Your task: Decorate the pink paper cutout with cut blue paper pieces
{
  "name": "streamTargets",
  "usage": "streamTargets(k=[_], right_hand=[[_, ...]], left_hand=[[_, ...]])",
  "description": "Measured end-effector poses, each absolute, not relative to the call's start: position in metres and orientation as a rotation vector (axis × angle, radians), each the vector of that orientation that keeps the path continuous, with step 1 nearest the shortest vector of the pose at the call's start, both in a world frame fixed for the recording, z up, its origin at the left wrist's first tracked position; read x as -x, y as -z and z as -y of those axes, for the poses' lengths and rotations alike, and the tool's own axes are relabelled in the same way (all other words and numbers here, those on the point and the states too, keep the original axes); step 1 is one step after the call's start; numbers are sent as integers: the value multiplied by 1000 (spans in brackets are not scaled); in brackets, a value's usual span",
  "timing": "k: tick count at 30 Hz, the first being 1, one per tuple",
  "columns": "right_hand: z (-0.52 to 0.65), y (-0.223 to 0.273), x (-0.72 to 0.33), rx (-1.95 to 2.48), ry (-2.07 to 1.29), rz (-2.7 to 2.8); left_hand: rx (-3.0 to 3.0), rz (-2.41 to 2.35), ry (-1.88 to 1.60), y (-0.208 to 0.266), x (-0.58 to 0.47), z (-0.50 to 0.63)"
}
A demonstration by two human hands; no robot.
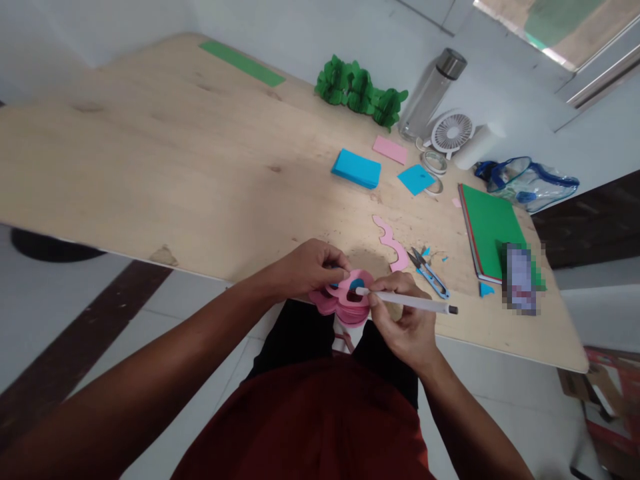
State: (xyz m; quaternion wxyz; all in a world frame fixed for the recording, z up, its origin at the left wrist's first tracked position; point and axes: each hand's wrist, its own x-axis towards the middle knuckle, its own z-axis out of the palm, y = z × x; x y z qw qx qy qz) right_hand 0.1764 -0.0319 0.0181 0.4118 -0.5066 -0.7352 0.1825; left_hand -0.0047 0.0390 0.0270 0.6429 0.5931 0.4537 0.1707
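head view, pink paper flower point(345, 301): i see a small stack of pink cut-out shapes with a bit of blue in the middle. i think it is very light, thin and bendy, and it could tear or crease if i squeeze hard. best to pinch it by the outer edge.
head view, left hand point(310, 267): it is closed on the pink paper flower from the left, fingers curled over the top edge.
head view, right hand point(405, 320): it is closed around a white stick point(407, 301), held like a pencil. the tip touches the middle of the flower.
head view, where the flower is: between both hands, at the near edge of the worktop point(150, 167), over my lap.
head view, nearby: small scissors point(429, 272) and a pink scrap point(391, 243) lie just beside the right hand. blue paper point(356, 168) and a green book point(493, 230) are farther off.
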Motion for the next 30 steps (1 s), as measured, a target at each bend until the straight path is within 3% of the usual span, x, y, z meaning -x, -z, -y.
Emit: streamTargets(k=[30], right_hand=[[26,-20,-174,1244,-351,1959]], left_hand=[[-1320,-980,-390,-25,5,-37]])
